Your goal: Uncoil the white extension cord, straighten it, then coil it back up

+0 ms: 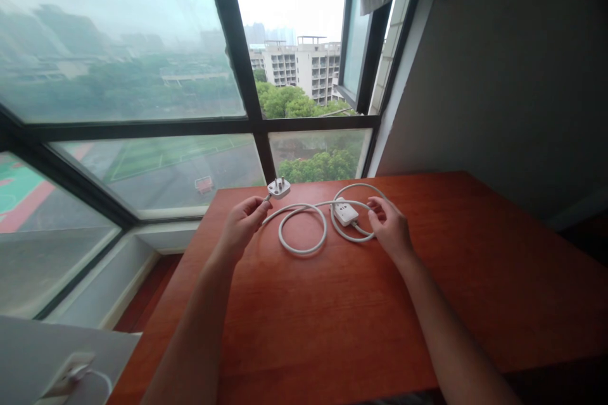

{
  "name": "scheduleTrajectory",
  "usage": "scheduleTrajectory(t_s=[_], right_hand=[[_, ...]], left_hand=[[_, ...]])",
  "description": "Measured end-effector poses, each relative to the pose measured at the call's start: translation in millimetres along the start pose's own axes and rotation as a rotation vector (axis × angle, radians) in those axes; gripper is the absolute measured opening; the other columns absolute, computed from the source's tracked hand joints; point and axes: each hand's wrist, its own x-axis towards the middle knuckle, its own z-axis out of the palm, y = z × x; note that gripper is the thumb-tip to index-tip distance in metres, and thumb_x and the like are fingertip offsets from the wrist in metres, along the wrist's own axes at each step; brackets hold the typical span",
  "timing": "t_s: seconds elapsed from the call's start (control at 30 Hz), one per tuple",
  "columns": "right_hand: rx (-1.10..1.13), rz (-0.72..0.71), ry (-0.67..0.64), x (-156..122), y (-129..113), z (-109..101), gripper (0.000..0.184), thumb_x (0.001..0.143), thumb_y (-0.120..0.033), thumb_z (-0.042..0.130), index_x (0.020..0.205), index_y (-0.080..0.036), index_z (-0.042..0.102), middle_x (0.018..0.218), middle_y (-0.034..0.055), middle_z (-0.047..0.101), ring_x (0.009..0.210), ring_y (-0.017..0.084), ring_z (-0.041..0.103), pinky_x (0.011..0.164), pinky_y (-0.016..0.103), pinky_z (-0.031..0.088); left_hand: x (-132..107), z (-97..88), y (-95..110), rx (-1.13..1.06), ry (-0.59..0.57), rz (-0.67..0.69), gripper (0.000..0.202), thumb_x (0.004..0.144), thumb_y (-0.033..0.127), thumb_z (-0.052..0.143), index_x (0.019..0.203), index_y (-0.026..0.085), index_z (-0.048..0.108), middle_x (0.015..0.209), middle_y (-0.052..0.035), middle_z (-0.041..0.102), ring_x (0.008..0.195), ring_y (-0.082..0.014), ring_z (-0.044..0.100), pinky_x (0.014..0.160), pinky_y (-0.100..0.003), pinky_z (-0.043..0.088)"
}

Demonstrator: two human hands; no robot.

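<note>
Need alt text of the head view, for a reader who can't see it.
A person's left hand holds a white cable near its plug, prongs up; the right hand is at the cable near a white socket block. Loops of cable lie on a reddish-brown table before a window.

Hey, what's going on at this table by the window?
Someone is handling a white extension cord with bare hands. The left hand grips it just behind the three-pin plug, which is raised with its pins up. The right hand is at another stretch, apparently pinching it. The cord's socket block and two loose loops lie on the wooden table.
</note>
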Motion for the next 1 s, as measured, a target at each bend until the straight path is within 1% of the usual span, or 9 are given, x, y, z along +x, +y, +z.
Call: scheduleTrajectory(t_s=[0.17, 0.33, 0.43, 0.53, 0.63, 0.73, 0.8, 0.87, 1.0], right_hand=[[-0.017, -0.002, -0.011, 0, 3, 0, 0.027, 0.083, -0.027, 0.049, 0.102, -0.017, 0.066, 0.1, 0.01, 0.069, 0.083, 0.021, 0.064, 0.074, 0.033, 0.053], [-0.09, 0.046, -0.046, 5, 21, -7, 0.029, 0.081, -0.02, 0.042, 0.092, -0.017, 0.068, 0.096, 0.0098, 0.071, 0.089, 0.022, 0.065, 0.083, 0.036, 0.051], [-0.139, 0.068, -0.147, 7, 32, -12, 0.024, 0.079, -0.022, 0.048, 0.09, -0.019, 0.069, 0.093, 0.0087, 0.071, 0.084, 0.022, 0.066, 0.079, 0.035, 0.051], [-0.166, 0.076, -0.293, 7, 36, -14, 0.018, 0.078, -0.031, 0.059, 0.087, -0.021, 0.069, 0.087, 0.0061, 0.071, 0.077, 0.02, 0.065, 0.072, 0.032, 0.05], [-0.263, 0.057, -0.44, 4, 30, -9, 0.023, 0.071, -0.04, 0.07, 0.084, -0.021, 0.068, 0.084, 0.0047, 0.068, 0.075, 0.019, 0.063, 0.067, 0.029, 0.047], [-0.357, 0.046, -0.506, -2, 19, -1, 0.015, 0.071, -0.032, 0.07, 0.08, -0.021, 0.065, 0.084, 0.004, 0.065, 0.078, 0.019, 0.062, 0.068, 0.027, 0.045], [-0.363, 0.024, -0.503, -4, 14, 3, 0.007, 0.078, -0.028, 0.062, 0.079, -0.021, 0.063, 0.083, 0.0041, 0.065, 0.077, 0.018, 0.062, 0.068, 0.027, 0.044], [-0.355, -0.016, -0.467, -5, 12, 4, 0.01, 0.084, -0.027, 0.054, 0.08, -0.02, 0.061, 0.083, 0.0054, 0.065, 0.075, 0.019, 0.061, 0.066, 0.027, 0.043], [-0.311, -0.005, -0.253, 0, 13, -3, 0.02, 0.088, -0.034, 0.046, 0.083, -0.02, 0.06, 0.08, 0.0076, 0.068, 0.072, 0.021, 0.062, 0.063, 0.029, 0.042]], left_hand=[[0, 3.6, 1, 0.008, 0.007, -0.008, 0.033, 0.074, 0.046, 0.066, 0.078, 0.014, 0.06, 0.056, 0.0045, 0.043, 0.048, -0.0066, 0.034, 0.045, -0.019, 0.023], [-1, 3.4, 1, 0.018, 0.008, -0.009, 0.033, 0.074, 0.046, 0.066, 0.078, 0.014, 0.059, 0.057, 0.0044, 0.043, 0.05, -0.007, 0.034, 0.045, -0.019, 0.023], [0, 2.1, -1, 0.016, 0.001, -0.019, 0.033, 0.075, 0.046, 0.065, 0.078, 0.014, 0.058, 0.057, 0.0048, 0.042, 0.049, -0.0068, 0.033, 0.045, -0.019, 0.023], [2, 3.0, -4, 0.008, -0.015, -0.026, 0.033, 0.076, 0.046, 0.065, 0.078, 0.014, 0.056, 0.056, 0.0051, 0.042, 0.049, -0.0063, 0.032, 0.045, -0.018, 0.022], [2, 8.5, -7, -0.018, -0.044, -0.036, 0.034, 0.077, 0.047, 0.064, 0.075, 0.015, 0.053, 0.057, 0.0047, 0.043, 0.048, -0.006, 0.033, 0.044, -0.017, 0.022], [-1, 16.4, -6, -0.067, -0.099, -0.063, 0.033, 0.077, 0.045, 0.064, 0.074, 0.016, 0.049, 0.056, 0.0053, 0.043, 0.047, -0.0058, 0.033, 0.043, -0.016, 0.022], [-2, 19.7, -4, -0.105, -0.115, -0.075, 0.032, 0.076, 0.043, 0.065, 0.073, 0.016, 0.048, 0.055, 0.0057, 0.043, 0.046, -0.0055, 0.034, 0.042, -0.016, 0.022], [-2, 19.1, -2, -0.147, -0.075, -0.069, 0.031, 0.078, 0.042, 0.064, 0.073, 0.017, 0.047, 0.056, 0.0055, 0.044, 0.044, -0.0052, 0.034, 0.04, -0.016, 0.022], [1, 5.6, 0, -0.308, 0.101, -0.012, 0.028, 0.08, 0.037, 0.062, 0.073, 0.018, 0.045, 0.057, 0.0062, 0.043, 0.041, -0.0038, 0.031, 0.037, -0.015, 0.02]])
